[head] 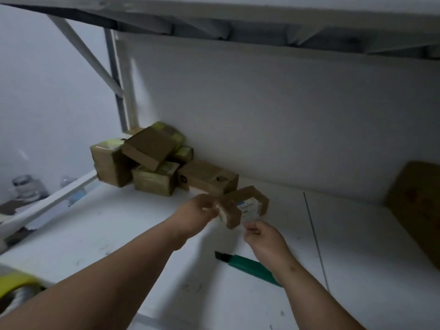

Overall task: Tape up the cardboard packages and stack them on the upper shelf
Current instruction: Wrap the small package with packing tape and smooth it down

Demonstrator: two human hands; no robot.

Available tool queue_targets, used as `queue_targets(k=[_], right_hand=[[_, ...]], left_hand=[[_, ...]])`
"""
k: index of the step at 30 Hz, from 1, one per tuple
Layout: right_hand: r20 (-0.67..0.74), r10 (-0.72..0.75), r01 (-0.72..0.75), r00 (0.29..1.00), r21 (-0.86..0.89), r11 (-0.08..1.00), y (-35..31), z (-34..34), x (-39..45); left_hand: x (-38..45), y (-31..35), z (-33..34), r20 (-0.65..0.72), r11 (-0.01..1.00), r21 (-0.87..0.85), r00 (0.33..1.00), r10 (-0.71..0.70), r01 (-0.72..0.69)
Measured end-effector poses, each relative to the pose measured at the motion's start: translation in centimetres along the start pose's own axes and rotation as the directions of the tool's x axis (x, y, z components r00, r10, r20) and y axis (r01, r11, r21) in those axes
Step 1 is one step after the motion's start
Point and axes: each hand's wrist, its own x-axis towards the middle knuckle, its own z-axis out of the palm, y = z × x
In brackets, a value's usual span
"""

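cardboard package (pixel 234 211), flaps open, held between left hand (pixel 198 215) and right hand (pixel 260 236).

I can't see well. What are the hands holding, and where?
A small brown cardboard box with open flaps: left hand grips its left end, right hand pinches its lower front edge.

2 bare forearms run from the lower edge of the frame toward its centre, with no sleeve, glove, watch or ring showing on either. The left hand (pixel 198 211) sits just left of centre and the right hand (pixel 263 236) just right of it. Motion blur softens the fingers of both.
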Motion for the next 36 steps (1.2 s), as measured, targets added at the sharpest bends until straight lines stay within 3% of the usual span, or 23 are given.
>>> queue_targets(k=[4, 7, 9, 13, 16, 20, 24, 31, 36], right_hand=[[-0.025, -0.075, 0.07, 0.997, -0.151, 0.986, -1.1, 0.5, 2.6], [-0.131, -0.081, 0.02, 0.988, -0.41, 0.912, -1.3, 0.8, 4.5], [-0.163, -0.084, 0.002, 0.983, -0.451, 0.893, -1.4, 1.4, 5.4], [-0.048, -0.046, 0.015, 0.998, -0.507, 0.862, -1.7, 3.8, 5.5], [-0.063, -0.014, -0.026, 0.998, -0.588, 0.808, -2.3, 5.1, 6.3], [-0.223, 0.022, -0.139, 0.975, -0.523, 0.841, -2.2, 6.4, 6.9], [-0.347, -0.037, -0.138, 0.937, -0.466, 0.874, -2.5, 7.5, 7.2], [-0.375, -0.15, 0.021, 0.915, -0.329, 0.944, -4.2, 12.3, 3.2], [-0.328, -0.159, 0.044, 0.931, -0.332, 0.942, -5.8, 15.4, -1.6]], left_hand=[[-0.2, -2.4, -2.2, -0.04, 0.997, -0.044, 0.997, -0.069, 0.067], [0.0, -3.6, -3.4, -0.077, 0.995, -0.059, 0.993, -0.091, 0.086], [0.4, -4.5, -4.0, -0.115, 0.992, -0.087, 0.988, -0.099, 0.09], [0.9, -5.8, -4.5, -0.084, 0.988, -0.109, 0.99, -0.117, 0.108], [2.1, -6.0, -5.2, -0.044, 0.991, -0.096, 0.995, -0.093, 0.088], [3.8, -6.3, -6.9, 0.041, 0.995, -0.077, 0.997, -0.066, 0.069], [4.9, -7.2, -8.8, 0.11, 0.998, -0.037, 0.993, -0.036, 0.041], [4.8, -9.4, -10.9, 0.212, 1.0, -0.011, 0.977, -0.007, 0.009], [3.6, -11.1, -12.4, 0.256, 1.0, -0.005, 0.966, 0.017, -0.016]])
